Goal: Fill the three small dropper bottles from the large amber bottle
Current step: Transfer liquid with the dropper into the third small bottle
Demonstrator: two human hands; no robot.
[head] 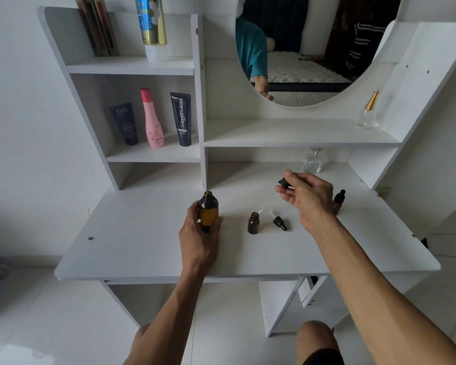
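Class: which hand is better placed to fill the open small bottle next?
Right hand: it holds the dropper, tip at the open small bottle. Left hand steadies the large amber bottle.

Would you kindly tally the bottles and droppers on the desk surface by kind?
Large amber bottle: 1
Small dropper bottles, one open, one capped: 2
Droppers, one lying loose, one in the right hand: 2
Clear glass bottle: 1
Total: 6

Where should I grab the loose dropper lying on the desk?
Pinch the dropper by its black cap, coming from above. It lies flat with the thin glass tube pointing up-left toward the open small bottle, so the cap is likely the sturdier, wider part.
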